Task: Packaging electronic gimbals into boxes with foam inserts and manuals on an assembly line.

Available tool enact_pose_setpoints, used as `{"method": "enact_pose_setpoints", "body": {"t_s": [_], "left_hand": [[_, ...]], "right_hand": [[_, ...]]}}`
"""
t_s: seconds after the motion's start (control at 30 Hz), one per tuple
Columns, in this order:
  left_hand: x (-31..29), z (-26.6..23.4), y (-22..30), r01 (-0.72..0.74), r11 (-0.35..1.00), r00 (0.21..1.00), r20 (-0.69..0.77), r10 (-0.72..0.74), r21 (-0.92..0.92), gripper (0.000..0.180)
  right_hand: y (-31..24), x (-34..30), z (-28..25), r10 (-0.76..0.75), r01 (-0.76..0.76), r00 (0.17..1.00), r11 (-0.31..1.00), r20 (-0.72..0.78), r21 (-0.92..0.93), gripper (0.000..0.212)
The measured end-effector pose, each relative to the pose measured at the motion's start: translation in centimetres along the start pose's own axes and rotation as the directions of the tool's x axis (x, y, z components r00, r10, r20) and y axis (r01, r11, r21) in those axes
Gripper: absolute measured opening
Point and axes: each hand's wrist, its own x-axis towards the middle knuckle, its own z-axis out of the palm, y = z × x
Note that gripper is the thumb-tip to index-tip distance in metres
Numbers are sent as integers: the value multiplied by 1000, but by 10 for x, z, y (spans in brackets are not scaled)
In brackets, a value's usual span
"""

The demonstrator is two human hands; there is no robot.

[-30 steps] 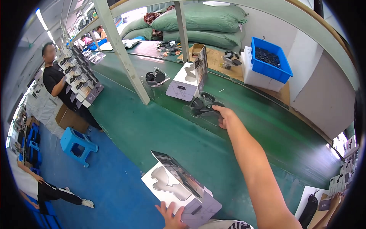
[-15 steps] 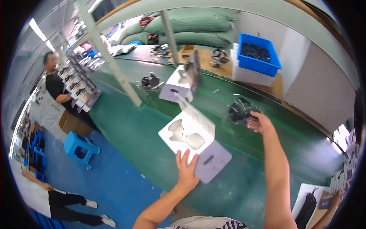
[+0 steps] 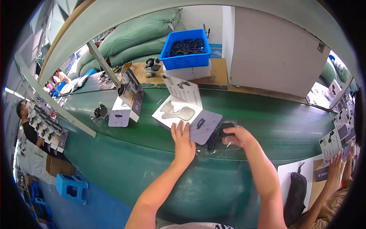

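In the head view, the clear tray (image 3: 215, 141) comes now just beside the open box (image 3: 177, 109), at its 4 o'clock, so both are within one reach. The left hand (image 3: 184, 148) lays straight fingers on the box, whether gripping I cannot tell; the right hand (image 3: 241, 137) pinches the tray

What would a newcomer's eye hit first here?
Probably the bright blue bin of black parts, top centre. Next, mid-picture, the open white box with a shaped cut-out, the left hand on its near edge; the right hand grips a clear plastic pack beside it.
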Motion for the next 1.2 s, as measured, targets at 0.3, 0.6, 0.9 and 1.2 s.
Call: {"method": "enact_pose_setpoints", "body": {"t_s": [0.3,0.6,0.9,1.2], "left_hand": [[-1,-8,-3,20,999,994,106,-25,41,55],[37,-52,-19,-142,982,946,307,98,123,55],[197,-41,-165,171,927,954,180,-240,333,77],[189,-15,-180,412,910,712,609,-349,41,98]], "right_hand": [[25,24,52,-143,169,966,980,-217,108,32],[24,33,38,-151,195,955,968,-254,157,30],[8,33,38,-119,167,952,974,-282,152,29],[11,41,69,-194,235,940,965,-282,118,24]]}}
